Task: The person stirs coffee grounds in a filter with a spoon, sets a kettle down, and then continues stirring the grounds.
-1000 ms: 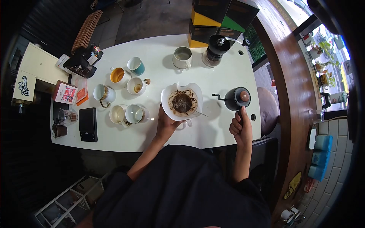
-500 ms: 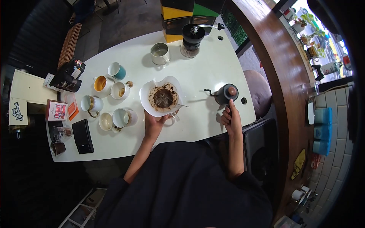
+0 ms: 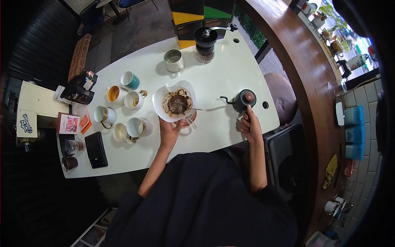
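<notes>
We hold a coffee dripper and a kettle over the white bench.

Near the middle of the frame, our left hand (image 3: 169, 128) cups the lower edge of the paper-lined dripper (image 3: 174, 101), which holds wet grounds. To its right, our right hand (image 3: 250, 125) is closed around the handle of the black kettle (image 3: 243, 99), whose spout points left towards the dripper. Cups (image 3: 131, 100) cluster at centre left of the bench (image 3: 214, 78); a hand grinder (image 3: 204, 39) stands at upper centre.
</notes>
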`<state>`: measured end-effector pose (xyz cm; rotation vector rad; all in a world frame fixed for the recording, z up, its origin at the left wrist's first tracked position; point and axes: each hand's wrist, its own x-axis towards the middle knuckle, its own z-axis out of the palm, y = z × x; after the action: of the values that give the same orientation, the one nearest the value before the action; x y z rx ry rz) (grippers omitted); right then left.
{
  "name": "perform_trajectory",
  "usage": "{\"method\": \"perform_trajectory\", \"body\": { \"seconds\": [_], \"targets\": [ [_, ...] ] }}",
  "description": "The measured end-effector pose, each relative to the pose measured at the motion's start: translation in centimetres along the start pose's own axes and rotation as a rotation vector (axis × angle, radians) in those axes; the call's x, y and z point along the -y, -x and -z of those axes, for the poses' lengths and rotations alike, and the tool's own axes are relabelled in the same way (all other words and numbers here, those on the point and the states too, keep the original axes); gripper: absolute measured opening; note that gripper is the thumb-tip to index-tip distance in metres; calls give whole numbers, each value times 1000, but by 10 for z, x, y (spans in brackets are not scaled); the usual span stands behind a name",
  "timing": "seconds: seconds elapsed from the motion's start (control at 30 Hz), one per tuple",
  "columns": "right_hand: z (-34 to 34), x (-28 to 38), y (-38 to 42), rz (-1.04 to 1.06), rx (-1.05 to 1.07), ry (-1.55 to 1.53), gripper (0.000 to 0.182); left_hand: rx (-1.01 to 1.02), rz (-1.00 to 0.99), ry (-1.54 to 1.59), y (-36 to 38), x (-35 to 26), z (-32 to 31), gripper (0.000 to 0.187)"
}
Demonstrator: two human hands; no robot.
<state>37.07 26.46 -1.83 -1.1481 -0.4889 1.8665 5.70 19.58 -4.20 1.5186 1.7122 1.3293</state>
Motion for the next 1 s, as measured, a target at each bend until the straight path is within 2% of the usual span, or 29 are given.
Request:
{"method": "perform_trajectory", "body": {
  "seconds": [0.2, 0.4, 0.47, 0.5, 0.57, 0.63, 0.67, 0.7, 0.77, 0.8, 0.87, 0.9, 0.97, 1.0],
  "targets": [
    [-5, -6, -9, 13, 58, -30, 47, -40, -9, -29, 1, 3, -1, 56],
    [-8, -11, -12, 40, 37, 96, 47, -29, -24, -13, 0, 8, -2, 62],
    [6, -6, -13, -12, 11, 351, 54, -14, -6, -3, 0, 1, 0, 64],
    [6, -5, -8, -14, 16, 354, 54, -21, -3, -4, -1, 3, 0, 64],
    [-1, 7, 14, 290, -565, 1547, 62, 3, -32, 51, 0, 8, -1, 66],
    [-26, 35, 43, 232, -615, 1544, 63, 6, -4, 50, 4, 15, -2, 69],
    [-29, 40, 48, 375, -527, 1488, 49, 2, -6, 49, 5, 19, -4, 71],
    [-40, 49, 52, 377, -518, 1498, 49, 0, -10, 49, 4, 21, -6, 72],
    [-72, 54, 59, 547, -189, 1209, 33, -4, -24, 29, 6, 24, -7, 77],
    [-88, 48, 57, 695, -94, 1189, 23, 1, -1, 127, 7, 25, -10, 78],
    [-108, 40, 53, 662, 131, 1219, 30, 2, 32, 222, 11, 35, -14, 80],
    [-128, 42, 54, 740, 194, 1304, 32, 7, 0, 106, 14, 49, -16, 83],
    [-149, 39, 51, 778, 237, 1424, 24, 8, -23, -13, 17, 61, -15, 86],
    [-154, 34, 48, 771, 247, 1426, 24, 100, 4, -80, 17, 64, -13, 89]
  ]
}}
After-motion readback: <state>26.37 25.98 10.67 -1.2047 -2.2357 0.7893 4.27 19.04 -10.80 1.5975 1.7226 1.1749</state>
